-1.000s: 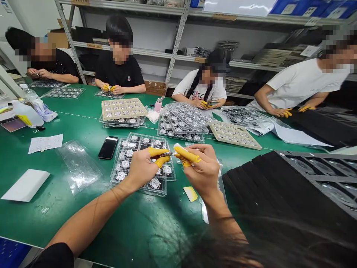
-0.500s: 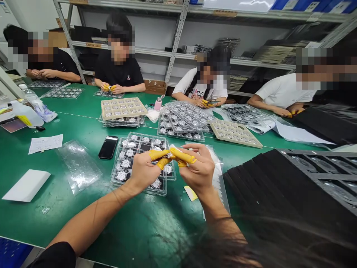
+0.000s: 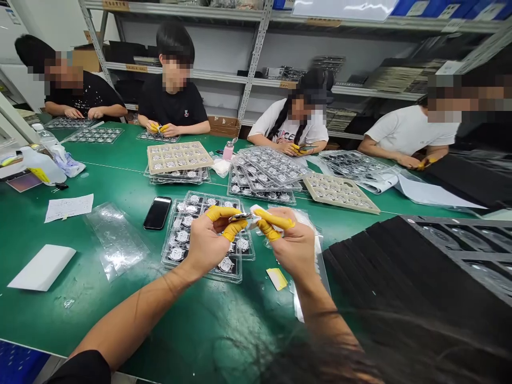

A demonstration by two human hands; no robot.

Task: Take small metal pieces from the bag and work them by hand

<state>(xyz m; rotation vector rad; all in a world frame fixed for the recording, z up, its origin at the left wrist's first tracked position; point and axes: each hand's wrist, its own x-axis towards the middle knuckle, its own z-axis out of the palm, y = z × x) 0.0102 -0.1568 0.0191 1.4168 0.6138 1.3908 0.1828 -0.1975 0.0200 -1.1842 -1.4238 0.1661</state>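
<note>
My left hand [image 3: 208,242] and my right hand [image 3: 293,246] wear yellow finger cots and are raised together over the table. Between them, my left fingers pinch a small metal part [image 3: 240,216], whose exact kind is too small to tell. My right fingers hold a small white wipe [image 3: 254,217] against its end. Beneath my left hand lies a stack of clear plastic trays [image 3: 234,276] holding round silver discs on black backing. My hands hide the trays' middle.
A black phone [image 3: 157,213] lies left of the trays. Black foam sheets [image 3: 372,261] and a dark rack fill the right. Beige trays and stacked clear trays stand across the green table [image 3: 120,320]. Several co-workers sit around it, working with their own hands.
My hands have drawn slightly apart since the middle frame and the view has shifted a little. The co-worker at the right sits more upright than a second ago.
</note>
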